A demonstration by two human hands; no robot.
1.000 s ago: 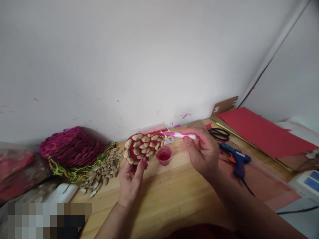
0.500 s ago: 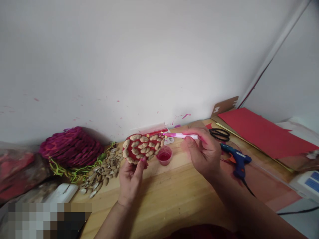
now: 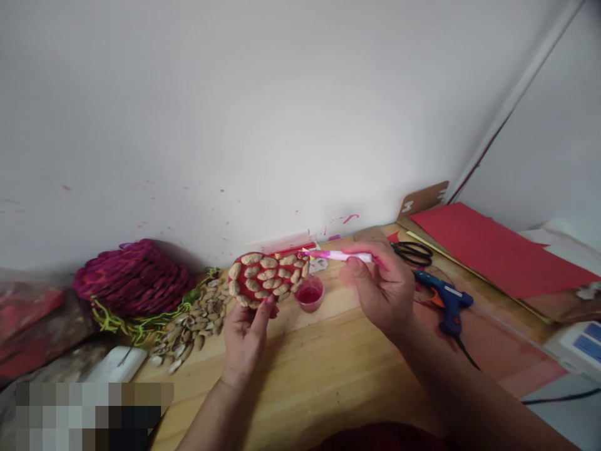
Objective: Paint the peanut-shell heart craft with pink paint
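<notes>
My left hand [image 3: 246, 332] pinches the lower edge of a red disc [image 3: 240, 276] covered with peanut shells [image 3: 267, 274], thumb on the front. My right hand [image 3: 385, 288] is closed round a white-handled paintbrush [image 3: 347, 255] with pink stains on it. The brush tip meets the disc's upper right edge, where one shell is tinted pink. Just below, on the table, stands a small clear cup [image 3: 310, 294] of dark pink liquid. Pink colour also marks the fingers of my right hand.
Left on the wooden table [image 3: 305, 376] are loose shells [image 3: 195, 322], a purple woven piece [image 3: 138, 275] and a white power strip [image 3: 117, 364]. To the right lie black-handled scissors [image 3: 412, 253], a blue glue gun [image 3: 453, 307] with a cord, and red sheets [image 3: 502, 247]. A splattered wall [image 3: 282, 125] rises behind.
The disc in my left hand has shifted and turned very slightly to the left. The brush tip stays at its upper right edge.
</notes>
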